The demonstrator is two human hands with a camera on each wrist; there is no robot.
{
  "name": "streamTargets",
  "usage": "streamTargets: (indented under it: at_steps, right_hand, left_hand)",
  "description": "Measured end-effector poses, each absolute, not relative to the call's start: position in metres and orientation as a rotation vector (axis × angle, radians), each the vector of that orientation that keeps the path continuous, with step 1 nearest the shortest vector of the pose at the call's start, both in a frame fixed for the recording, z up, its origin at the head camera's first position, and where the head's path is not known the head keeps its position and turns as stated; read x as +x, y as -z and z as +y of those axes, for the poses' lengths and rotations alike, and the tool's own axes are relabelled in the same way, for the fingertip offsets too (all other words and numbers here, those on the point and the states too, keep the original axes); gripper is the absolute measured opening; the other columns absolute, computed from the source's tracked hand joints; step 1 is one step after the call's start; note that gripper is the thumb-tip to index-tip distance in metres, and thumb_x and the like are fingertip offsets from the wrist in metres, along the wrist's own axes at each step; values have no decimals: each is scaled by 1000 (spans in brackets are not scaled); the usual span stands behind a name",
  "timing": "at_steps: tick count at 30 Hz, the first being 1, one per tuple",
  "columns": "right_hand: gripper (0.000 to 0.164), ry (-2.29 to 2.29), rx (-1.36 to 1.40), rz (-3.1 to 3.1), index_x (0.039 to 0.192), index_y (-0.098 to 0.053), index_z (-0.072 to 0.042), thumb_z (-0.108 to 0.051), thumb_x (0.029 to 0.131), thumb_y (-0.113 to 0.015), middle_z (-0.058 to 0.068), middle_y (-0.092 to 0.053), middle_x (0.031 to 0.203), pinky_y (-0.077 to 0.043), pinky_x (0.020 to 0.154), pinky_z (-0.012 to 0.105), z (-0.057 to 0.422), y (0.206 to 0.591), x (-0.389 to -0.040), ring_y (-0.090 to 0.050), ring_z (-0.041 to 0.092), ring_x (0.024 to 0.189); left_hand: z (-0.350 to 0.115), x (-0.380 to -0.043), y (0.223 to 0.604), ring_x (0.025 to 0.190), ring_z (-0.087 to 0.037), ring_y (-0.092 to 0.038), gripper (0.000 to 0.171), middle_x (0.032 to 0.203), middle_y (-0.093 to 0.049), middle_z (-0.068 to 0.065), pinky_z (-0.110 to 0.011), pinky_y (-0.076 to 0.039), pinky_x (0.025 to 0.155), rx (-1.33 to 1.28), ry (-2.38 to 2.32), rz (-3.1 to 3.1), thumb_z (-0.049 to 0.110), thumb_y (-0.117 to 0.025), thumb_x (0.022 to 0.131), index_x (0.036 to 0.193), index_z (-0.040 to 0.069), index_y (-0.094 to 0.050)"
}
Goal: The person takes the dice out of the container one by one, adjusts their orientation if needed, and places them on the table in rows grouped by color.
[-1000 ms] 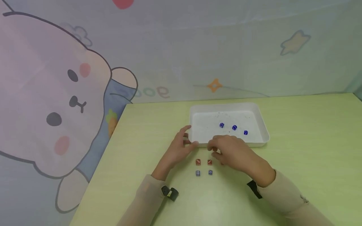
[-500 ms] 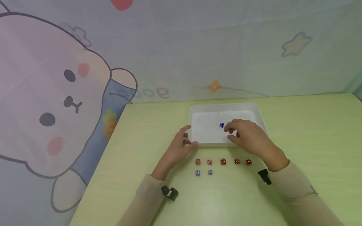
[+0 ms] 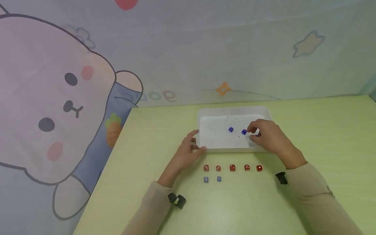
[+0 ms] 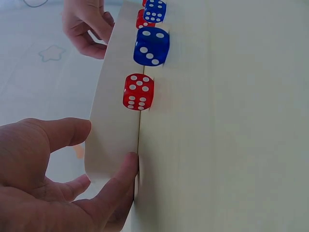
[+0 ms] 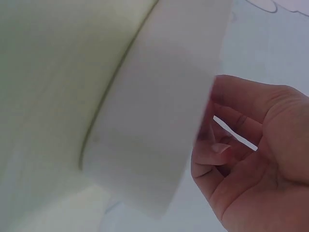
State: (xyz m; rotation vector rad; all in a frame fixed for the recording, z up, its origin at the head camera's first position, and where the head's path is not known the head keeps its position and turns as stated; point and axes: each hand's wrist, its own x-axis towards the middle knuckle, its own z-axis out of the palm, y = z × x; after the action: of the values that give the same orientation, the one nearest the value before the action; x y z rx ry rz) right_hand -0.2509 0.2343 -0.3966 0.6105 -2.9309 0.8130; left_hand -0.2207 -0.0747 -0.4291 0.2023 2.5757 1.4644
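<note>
My left hand holds the left front corner of the white tray, thumb on the front wall and fingers at the left side. Over the tray's right part is my right hand; its thumb and forefinger stand apart beside a blue die, which the hand partly hides. Two more blue dice, one at the middle and one near my fingertips, lie in the tray. In the right wrist view, the tray wall hides the fingertips of my curved fingers.
In front of the tray lies a row of several red dice. Nearer to me are two blue dice, the left one and the right one. A printed cloth hangs behind the green table.
My right hand has moved right and away from me, from the front rim into the tray's right part, uncovering red dice on the table. The left hand stays at the corner.
</note>
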Motion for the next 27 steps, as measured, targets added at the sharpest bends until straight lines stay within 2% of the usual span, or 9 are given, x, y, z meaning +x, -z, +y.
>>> streamTargets:
  at_steps: [13, 27]
  right_hand:
    - [14, -765, 441, -3052, 104, -72, 6, 1, 91, -68, 24, -69, 105, -51, 87, 60, 241, 413, -258, -64, 43, 97]
    - [8, -825, 462, -3061, 99, -72, 1, 2, 94, -67, 17, -72, 100, -51, 81, 54, 240, 410, -260, -62, 37, 92]
  left_hand:
    - [-75, -219, 428, 128, -37, -60, 73, 141, -51, -22, -49, -52, 103, 179, -1492, 2550, 18, -70, 103, 165, 13, -31]
    - [-77, -216, 428, 129, -37, -60, 74, 143, -50, -21, -49, -53, 103, 169, -1473, 2574, 19, -71, 103, 165, 12, -31]
